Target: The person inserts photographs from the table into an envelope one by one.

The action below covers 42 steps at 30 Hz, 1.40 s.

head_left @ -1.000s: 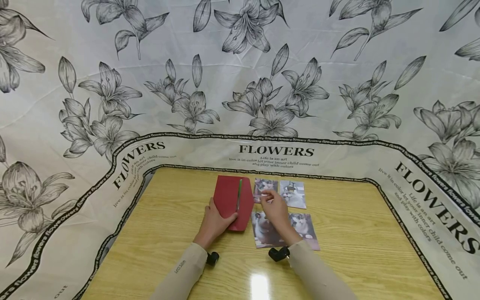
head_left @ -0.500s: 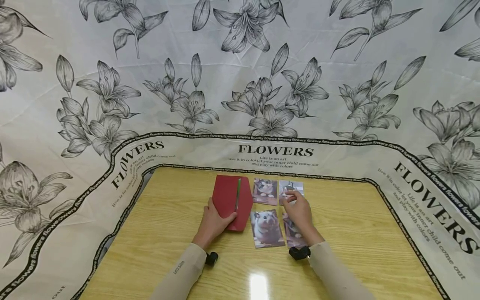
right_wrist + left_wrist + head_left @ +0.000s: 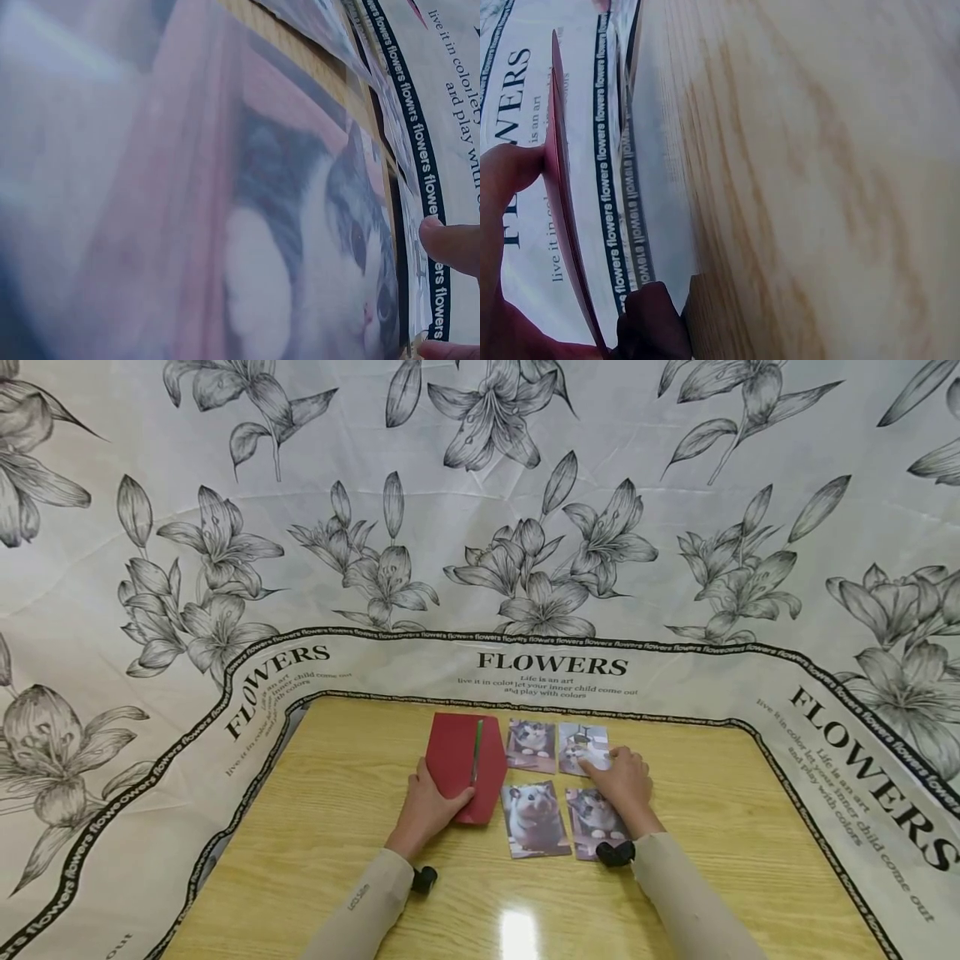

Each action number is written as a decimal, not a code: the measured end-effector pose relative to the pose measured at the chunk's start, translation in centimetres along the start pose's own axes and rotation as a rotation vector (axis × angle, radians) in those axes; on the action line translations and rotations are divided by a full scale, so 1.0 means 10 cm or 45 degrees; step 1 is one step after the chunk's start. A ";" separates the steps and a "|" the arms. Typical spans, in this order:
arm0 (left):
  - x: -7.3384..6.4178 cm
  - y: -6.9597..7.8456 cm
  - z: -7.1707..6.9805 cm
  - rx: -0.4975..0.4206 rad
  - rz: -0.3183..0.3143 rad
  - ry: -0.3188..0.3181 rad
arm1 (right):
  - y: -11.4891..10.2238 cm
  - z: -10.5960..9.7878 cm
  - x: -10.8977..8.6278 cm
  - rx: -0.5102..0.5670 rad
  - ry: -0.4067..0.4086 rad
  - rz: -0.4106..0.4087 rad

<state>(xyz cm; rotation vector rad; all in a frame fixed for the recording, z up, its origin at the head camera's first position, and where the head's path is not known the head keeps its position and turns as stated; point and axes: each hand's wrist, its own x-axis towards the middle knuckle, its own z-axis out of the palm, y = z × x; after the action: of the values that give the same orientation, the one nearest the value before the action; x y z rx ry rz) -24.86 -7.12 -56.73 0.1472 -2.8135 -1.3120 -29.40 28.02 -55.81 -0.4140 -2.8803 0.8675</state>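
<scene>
My left hand [image 3: 427,806] grips the lower left of a red envelope [image 3: 453,747], thumb on top; in the left wrist view the envelope [image 3: 566,202] stands edge-on beside the thumb. A narrow green strip [image 3: 477,742] shows in the envelope's opening. My right hand [image 3: 626,781] is at the lower right corner of a white cat photo card [image 3: 576,743], its thumb over the card and fingers spread past the right edge. That card lies flat. Beneath the right wrist lies a grey-and-white cat photo card [image 3: 588,818], partly covered and seen close up in the right wrist view.
Another cat photo card [image 3: 531,745] and a hamster photo card [image 3: 535,818] lie between the envelope and the right hand's cards. The wooden table [image 3: 360,743] ends at a flower-printed cloth [image 3: 555,668] on the back and sides. A dark wrist camera [image 3: 615,853] hangs by the right sleeve.
My right hand has moved right, from over the upper left cat card to the upper right card, and its fingers have spread. The left hand and envelope stay in place.
</scene>
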 end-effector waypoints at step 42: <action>-0.01 0.00 0.00 0.000 -0.002 0.011 | 0.01 -0.12 0.10 0.165 0.035 0.049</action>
<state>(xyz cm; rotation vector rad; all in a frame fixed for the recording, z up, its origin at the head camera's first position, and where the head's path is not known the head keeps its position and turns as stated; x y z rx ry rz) -24.74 -7.13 -56.73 0.1542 -2.8070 -1.3086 -30.11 29.00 -54.85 -0.4657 -2.7800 1.0392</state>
